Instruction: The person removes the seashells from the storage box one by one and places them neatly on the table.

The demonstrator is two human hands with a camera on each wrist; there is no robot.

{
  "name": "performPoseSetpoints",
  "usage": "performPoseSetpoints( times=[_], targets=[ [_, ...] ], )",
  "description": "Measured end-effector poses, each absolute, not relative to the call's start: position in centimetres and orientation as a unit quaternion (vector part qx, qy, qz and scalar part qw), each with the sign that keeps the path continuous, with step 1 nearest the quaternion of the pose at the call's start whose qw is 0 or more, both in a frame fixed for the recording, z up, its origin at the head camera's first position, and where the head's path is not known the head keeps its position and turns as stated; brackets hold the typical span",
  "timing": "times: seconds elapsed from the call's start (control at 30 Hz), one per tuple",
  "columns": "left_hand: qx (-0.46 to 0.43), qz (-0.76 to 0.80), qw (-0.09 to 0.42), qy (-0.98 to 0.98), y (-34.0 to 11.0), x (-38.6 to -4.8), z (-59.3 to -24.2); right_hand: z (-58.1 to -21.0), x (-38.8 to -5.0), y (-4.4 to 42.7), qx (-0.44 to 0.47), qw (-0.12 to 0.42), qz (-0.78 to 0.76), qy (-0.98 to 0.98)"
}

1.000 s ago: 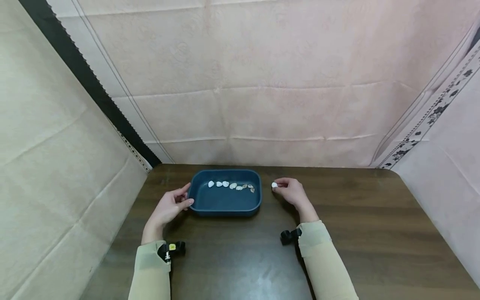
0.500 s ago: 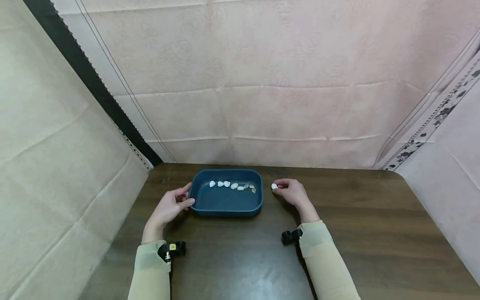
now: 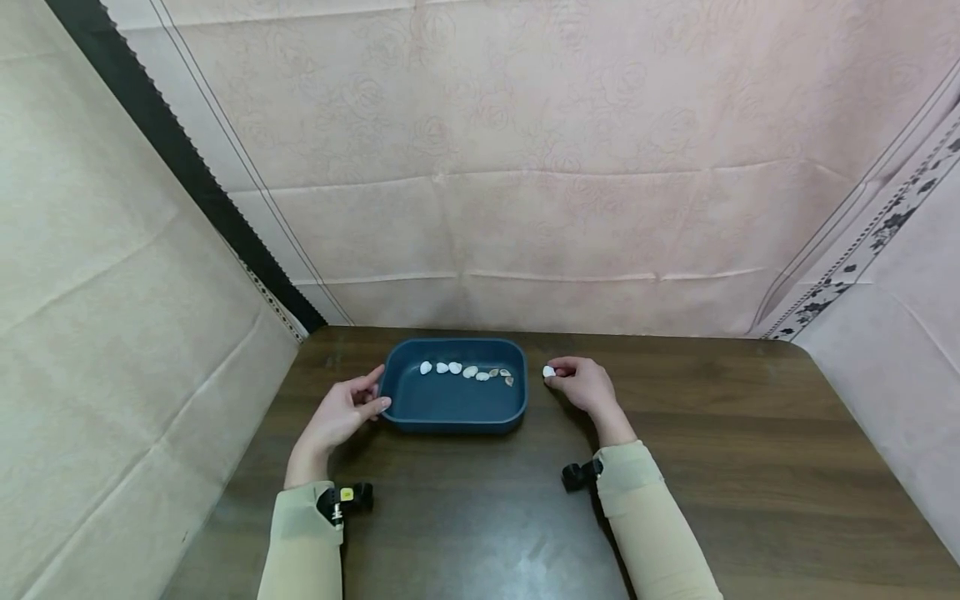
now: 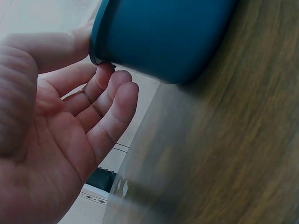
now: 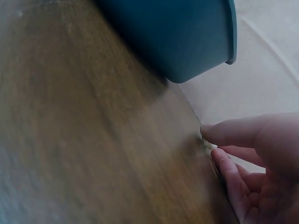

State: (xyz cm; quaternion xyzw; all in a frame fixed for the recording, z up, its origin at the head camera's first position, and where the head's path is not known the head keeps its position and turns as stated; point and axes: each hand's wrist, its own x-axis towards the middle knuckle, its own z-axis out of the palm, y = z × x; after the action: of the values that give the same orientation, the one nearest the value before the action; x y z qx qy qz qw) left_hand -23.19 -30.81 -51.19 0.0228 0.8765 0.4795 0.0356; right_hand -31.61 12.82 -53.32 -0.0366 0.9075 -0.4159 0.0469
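Observation:
A dark blue rectangular dish (image 3: 450, 406) stands on the table at the middle of the head view. Inside it, toward the far side, several small white shells (image 3: 455, 367) and a few brownish ones (image 3: 509, 381) lie in an uneven row. My left hand (image 3: 337, 414) grips the dish's left rim, thumb on the near side; the left wrist view shows the other fingers loosely bent beside the wall (image 4: 149, 37). To the right of the dish, my right hand (image 3: 587, 386) pinches a small white shell (image 3: 548, 372) between thumb and fingertips, low over the tabletop.
The brown wooden table (image 3: 750, 467) reaches back to a pale cloth wall (image 3: 525, 233). Further cloth (image 3: 135, 350) hangs along the left, and more on the right with a floral border (image 3: 862, 250). Black cameras (image 3: 577, 476) are strapped at both wrists.
The head view has shifted slightly. Both hands keep their places and holds, the dish stays put, and the shells inside it lie as before.

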Motion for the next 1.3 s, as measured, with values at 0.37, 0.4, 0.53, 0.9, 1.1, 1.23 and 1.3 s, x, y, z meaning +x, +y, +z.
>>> performPoseSetpoints(
  times=[0.37, 0.4, 0.53, 0.9, 1.1, 1.23, 1.3],
  targets=[
    [0.019, 0.477, 0.033, 0.878, -30.78, -23.09, -51.14, -53.25, -31.46, 12.57, -0.038, 0.049, -0.417, 0.907],
    [0.018, 0.478, 0.033, 0.877, -30.78, -23.07, -51.15, -53.25, -31.45, 12.57, -0.039, 0.05, -0.417, 0.907],
    [0.018, 0.482, 0.036, 0.875, -30.79, -22.97, -51.21, -53.32, -31.42, 12.63, -0.04, 0.053, -0.418, 0.906],
    [0.024, 0.483, 0.035, 0.874, -30.97, -23.12, -51.12, -53.35, -31.29, 12.67, -0.044, 0.048, -0.423, 0.904],
    [0.017, 0.482, 0.037, 0.875, -31.0, -22.92, -51.15, -53.27, -31.23, 12.64, -0.049, 0.053, -0.422, 0.903],
    [0.02, 0.481, 0.035, 0.876, -30.89, -22.83, -51.05, -53.27, -31.32, 12.74, -0.045, 0.053, -0.421, 0.904],
    [0.021, 0.484, 0.036, 0.874, -30.83, -22.82, -51.03, -53.29, -31.35, 12.8, -0.043, 0.053, -0.421, 0.905]
  ],
)
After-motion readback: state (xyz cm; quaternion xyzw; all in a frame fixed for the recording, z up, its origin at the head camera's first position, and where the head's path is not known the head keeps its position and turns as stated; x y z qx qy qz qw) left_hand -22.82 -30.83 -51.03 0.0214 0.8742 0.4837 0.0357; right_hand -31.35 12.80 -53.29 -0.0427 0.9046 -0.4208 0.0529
